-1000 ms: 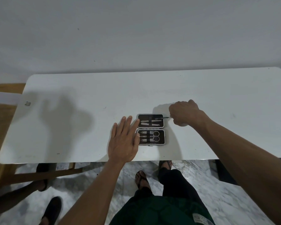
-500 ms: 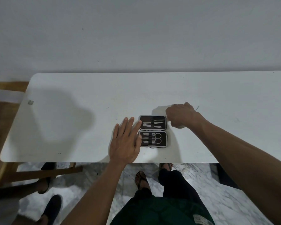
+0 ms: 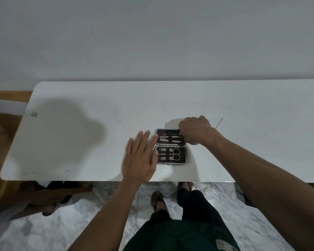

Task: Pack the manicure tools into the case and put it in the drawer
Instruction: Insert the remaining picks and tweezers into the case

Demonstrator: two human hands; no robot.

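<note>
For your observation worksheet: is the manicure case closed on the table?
No: the case lies open flat on the table, both halves showing tools.

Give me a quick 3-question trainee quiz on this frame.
1. True or false: the case lies shut on the table.
2. Which hand lies flat, fingers spread, against the case's left edge? A) left hand B) right hand
3. Fill in: the scissors sit in the case's ____ half (near or far).

Key: 1 false, it lies open; 2 A; 3 near.
</note>
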